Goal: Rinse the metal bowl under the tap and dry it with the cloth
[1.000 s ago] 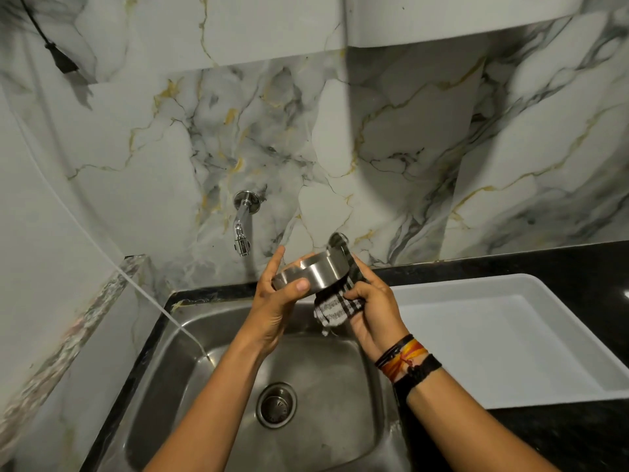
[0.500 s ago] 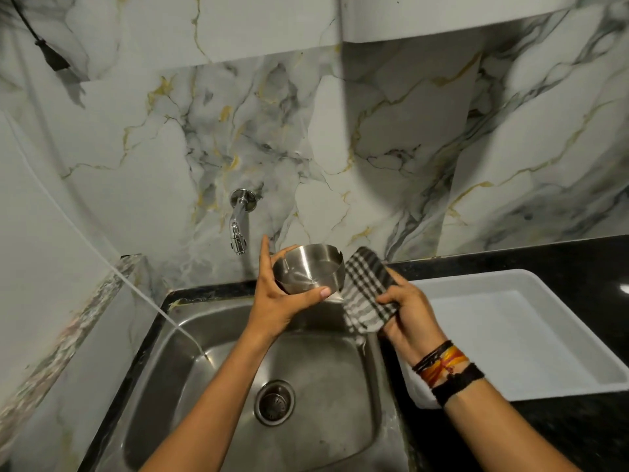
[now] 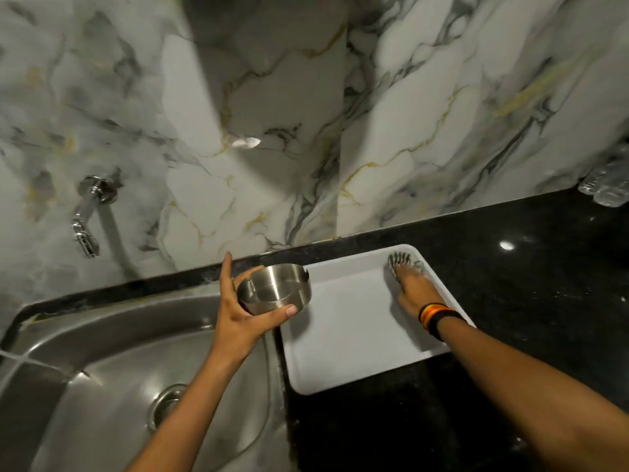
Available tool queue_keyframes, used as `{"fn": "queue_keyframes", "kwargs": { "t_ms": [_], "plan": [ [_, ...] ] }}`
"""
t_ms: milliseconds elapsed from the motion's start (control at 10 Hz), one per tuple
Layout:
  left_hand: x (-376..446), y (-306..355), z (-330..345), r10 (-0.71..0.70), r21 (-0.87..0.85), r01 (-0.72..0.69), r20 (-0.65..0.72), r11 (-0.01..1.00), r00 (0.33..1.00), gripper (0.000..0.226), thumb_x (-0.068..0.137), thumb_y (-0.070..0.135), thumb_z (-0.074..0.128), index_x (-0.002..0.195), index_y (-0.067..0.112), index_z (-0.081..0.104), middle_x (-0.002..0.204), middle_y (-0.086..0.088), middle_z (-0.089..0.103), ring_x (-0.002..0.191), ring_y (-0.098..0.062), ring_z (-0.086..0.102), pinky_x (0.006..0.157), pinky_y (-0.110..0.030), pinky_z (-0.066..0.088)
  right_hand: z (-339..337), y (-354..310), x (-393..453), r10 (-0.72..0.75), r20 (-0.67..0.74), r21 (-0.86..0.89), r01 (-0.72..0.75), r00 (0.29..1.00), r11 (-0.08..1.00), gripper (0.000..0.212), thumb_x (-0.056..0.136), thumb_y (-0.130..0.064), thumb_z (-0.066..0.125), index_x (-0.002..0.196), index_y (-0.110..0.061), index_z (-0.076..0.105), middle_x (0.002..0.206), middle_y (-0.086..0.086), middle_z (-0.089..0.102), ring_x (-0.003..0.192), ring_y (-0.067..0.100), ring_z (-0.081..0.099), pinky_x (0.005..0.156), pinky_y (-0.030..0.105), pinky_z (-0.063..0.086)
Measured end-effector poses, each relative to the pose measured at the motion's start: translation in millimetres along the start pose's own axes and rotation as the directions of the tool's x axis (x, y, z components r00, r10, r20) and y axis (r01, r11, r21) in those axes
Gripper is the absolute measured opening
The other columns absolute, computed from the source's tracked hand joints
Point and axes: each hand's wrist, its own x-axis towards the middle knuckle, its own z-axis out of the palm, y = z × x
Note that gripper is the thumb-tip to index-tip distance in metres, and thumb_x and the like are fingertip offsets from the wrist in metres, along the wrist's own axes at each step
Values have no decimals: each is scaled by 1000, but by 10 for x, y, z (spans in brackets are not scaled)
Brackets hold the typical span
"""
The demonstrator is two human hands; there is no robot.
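My left hand [image 3: 238, 311] grips the small round metal bowl [image 3: 275, 288] upright, its mouth facing up, over the sink's right edge beside the white tray [image 3: 340, 352]. My right hand [image 3: 413, 289] reaches into the tray's far right corner and rests on the black-and-white checked cloth [image 3: 401, 261], which shows only past the fingertips. Whether the fingers still grip the cloth is unclear. The chrome tap [image 3: 89, 216] sticks out of the marble wall at the left, with no water visible from it.
The steel sink [image 3: 112, 369] with its drain [image 3: 166, 403] fills the lower left. The black stone counter [image 3: 510, 267] runs to the right of it. A clear plastic bottle [image 3: 609, 185] lies at the far right edge against the marble wall.
My right hand carried the cloth away from the bowl and down into the far corner of the tray. My left hand moved the bowl right, toward the tray. The view swung right.
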Motion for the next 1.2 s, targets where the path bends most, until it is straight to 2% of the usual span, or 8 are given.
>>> {"fn": "queue_keyframes", "kwargs": {
  "t_ms": [100, 200, 300, 400, 600, 700, 1100, 1200],
  "plan": [
    [-44, -61, 317, -29, -7, 29, -4, 1000, 1000, 158, 44, 49, 98, 172, 35, 7, 145, 6, 60, 131, -4, 62, 103, -16, 54, 210, 516, -34, -59, 312, -331, 167, 948, 929, 73, 104, -12, 44, 167, -9, 7, 175, 16, 0, 162, 35, -2, 130, 45, 4],
    [-80, -94, 554, -43, -20, 44, 20, 999, 999, 157, 43, 52, 103, 169, 46, 10, 156, 7, 55, 139, -6, 58, 113, -27, 52, 229, 655, -113, -53, 401, -249, 164, 914, 955, 80, 107, -46, 45, 167, -12, 5, 175, 11, -8, 161, 29, -15, 130, 47, -2],
    [-111, -118, 772, -43, 0, 43, 43, 999, 998, 160, 41, 64, 105, 169, 46, 12, 160, 21, 49, 144, -2, 53, 119, -26, 47, 162, 357, -155, -144, 233, 59, 133, 962, 989, 68, 110, -46, 43, 165, -10, 25, 175, 10, 12, 162, 26, 3, 131, 40, 4],
    [-143, -176, 985, -27, 115, 21, 49, 993, 998, 159, 46, 59, 107, 171, 43, 11, 159, 21, 47, 149, -7, 49, 123, -30, 42, 39, -184, -214, -37, 130, 656, -58, 991, 752, 38, 108, -42, 52, 128, -15, 70, 135, 6, 69, 132, 27, 61, 104, 17, 49],
    [-79, -350, 1111, -4, 282, -27, 110, 959, 994, 160, 50, 64, 104, 171, 46, 1, 165, 44, 17, 155, 7, 29, 122, -30, 32, -5, -589, -76, -82, 181, 708, -72, 980, 703, 20, 96, -7, 69, 113, -6, 80, 105, 10, 79, 90, 28, 75, 69, 31, 63],
    [14, -427, 1151, -103, 384, 23, 189, 923, 977, 159, 56, 70, 99, 169, 49, -12, 168, 15, 33, 155, -14, 36, 126, -42, 34, 150, -560, 25, 12, 111, 651, -81, 994, 755, 15, 92, -4, 70, 94, -11, 83, 89, 6, 80, 75, 22, 73, 62, 25, 61],
    [208, -776, 1390, -432, 740, 162, 187, 652, 882, 176, 50, 49, 108, 168, 32, -22, 163, -10, 47, 149, -37, 47, 122, -49, 44, 775, -511, 70, 101, 70, 419, -121, 992, 900, 24, 92, -5, 61, 97, -13, 84, 99, 12, 80, 94, 34, 73, 88, 40, 61],
    [202, -792, 1325, -379, 740, 77, 248, 668, 891, 169, 58, 51, 104, 170, 29, -20, 177, -10, 23, 163, -37, 23, 133, -51, 23, 738, -552, 42, 140, 81, 434, -161, 987, 886, 27, 97, -8, 62, 119, -6, 77, 123, 17, 75, 118, 38, 67, 105, 42, 53]
  ]
}}
